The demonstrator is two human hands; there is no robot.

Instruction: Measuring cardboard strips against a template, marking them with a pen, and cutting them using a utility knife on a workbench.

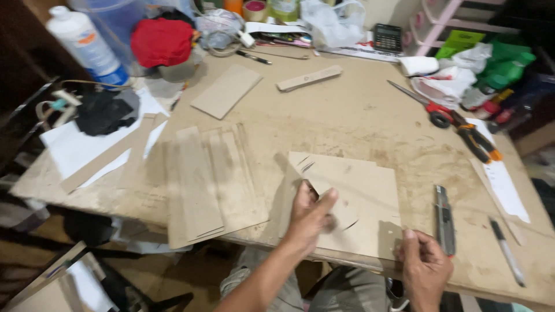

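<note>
Matt brown cardboard sheet (358, 196), stained tabletop (347, 115)

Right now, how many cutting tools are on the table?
3: scissors at the right rear, pliers-type cutters with orange-black handles just in front of them, and a utility knife beside the right hand. The clutter at the back may hide more.

In the upper left of the frame stands a tall white plastic bottle (85, 43), lying slightly tilted, with a white cap, a blue band at its bottom and a small orange and blue label (87, 39) on its side. At the top right of centre lies a dark calculator (387, 37) with a small grey screen. At the right edge there are green packages (504, 65), partly hidden.
</note>
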